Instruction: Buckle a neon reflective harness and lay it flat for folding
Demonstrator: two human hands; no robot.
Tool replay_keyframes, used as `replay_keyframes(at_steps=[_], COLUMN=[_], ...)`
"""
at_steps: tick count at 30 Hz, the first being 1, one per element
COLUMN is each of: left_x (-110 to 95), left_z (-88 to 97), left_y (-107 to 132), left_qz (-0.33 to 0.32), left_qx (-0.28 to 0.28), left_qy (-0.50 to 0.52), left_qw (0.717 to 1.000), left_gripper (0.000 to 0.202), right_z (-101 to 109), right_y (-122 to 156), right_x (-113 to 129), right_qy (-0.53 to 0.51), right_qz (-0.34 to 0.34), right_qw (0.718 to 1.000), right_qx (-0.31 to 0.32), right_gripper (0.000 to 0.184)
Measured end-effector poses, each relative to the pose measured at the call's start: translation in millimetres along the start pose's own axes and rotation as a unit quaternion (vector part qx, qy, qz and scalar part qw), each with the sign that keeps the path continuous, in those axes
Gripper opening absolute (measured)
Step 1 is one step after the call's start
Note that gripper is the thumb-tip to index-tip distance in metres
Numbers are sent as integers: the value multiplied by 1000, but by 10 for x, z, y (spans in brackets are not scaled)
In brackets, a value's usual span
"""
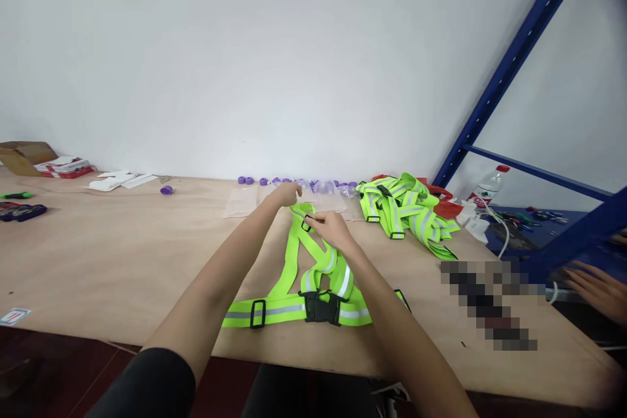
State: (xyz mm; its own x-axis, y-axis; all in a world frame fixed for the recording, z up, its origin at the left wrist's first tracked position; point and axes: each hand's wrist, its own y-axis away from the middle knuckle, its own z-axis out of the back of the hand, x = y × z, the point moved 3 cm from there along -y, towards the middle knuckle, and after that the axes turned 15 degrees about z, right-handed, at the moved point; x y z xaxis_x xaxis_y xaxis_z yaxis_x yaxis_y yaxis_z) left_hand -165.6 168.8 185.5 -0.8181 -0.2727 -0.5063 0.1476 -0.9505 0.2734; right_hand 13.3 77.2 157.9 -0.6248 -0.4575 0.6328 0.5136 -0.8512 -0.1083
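Observation:
A neon-yellow reflective vest (279,310) made of straps with grey stripes lies on the table in front of me. Its black buckle (322,307) sits fastened on the waist strap near the table's front edge. My left hand (285,195) is closed at the far end of the vest, fingers curled on a shoulder strap. Just to the right, my right hand (334,227) pinches that strap by its black slider (306,223). A second slider (257,313) shows on the waist strap's left side. My right forearm hides part of the waist strap.
A pile of similar vests (409,209) lies to the right. Clear plastic bags (242,201) and several purple rolls (245,180) line the wall. A bottle (491,186) stands by the blue metal frame (514,36). Another person's hand (598,290) is at far right.

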Motion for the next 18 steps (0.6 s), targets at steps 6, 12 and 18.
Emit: replay_keyframes(at_steps=[6, 12, 18], left_x=[-214, -291, -73], left_z=[179, 275, 106], left_y=[42, 51, 336], left_qz=[-57, -45, 0], left_qx=[-58, -77, -99], left_qy=[-48, 41, 205], left_qw=[996, 995, 974], left_gripper=[53, 52, 52], right_z=[23, -161, -415], right_y=[-188, -453, -592], right_x=[97, 182, 83], right_qy=[-193, -477, -513], right_qz=[-8, -44, -42], right_qw=[981, 877, 854], right_qx=[-1, -35, -80], right_gripper=[79, 72, 67])
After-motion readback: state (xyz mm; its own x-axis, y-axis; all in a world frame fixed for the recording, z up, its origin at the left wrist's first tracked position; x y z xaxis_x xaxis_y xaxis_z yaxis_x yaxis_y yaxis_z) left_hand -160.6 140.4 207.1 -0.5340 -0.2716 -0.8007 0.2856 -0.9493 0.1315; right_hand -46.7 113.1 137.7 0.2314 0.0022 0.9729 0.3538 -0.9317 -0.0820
